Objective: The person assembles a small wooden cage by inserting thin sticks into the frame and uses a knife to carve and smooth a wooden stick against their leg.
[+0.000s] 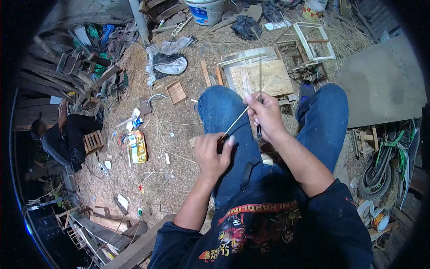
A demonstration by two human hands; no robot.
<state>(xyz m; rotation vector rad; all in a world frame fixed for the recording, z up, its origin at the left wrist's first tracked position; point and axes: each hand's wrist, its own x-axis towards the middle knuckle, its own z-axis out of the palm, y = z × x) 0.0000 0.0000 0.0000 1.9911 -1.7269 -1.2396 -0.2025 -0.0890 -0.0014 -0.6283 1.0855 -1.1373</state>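
A thin pale strip of wood or bamboo (237,119) runs slantwise between my two hands above my left thigh. My left hand (211,154) is closed around its lower end, fingers curled and thumb pointing up. Farther up, my right hand (268,117) pinches the same strip between thumb and fingers. A long, narrow, dark tool that looks like a thin knife (260,74) also passes through my right hand, its upper part pointing away from me and a black end showing below the palm. Beyond my knees lies a light wooden board (264,76).
Left on the shavings-strewn ground are a small wooden tray (177,92), a yellow packet (137,147) and crumpled plastic (170,65). A person (62,130) sits far left. A white frame (314,41), a large panel (383,80) and a motorbike (380,172) are right.
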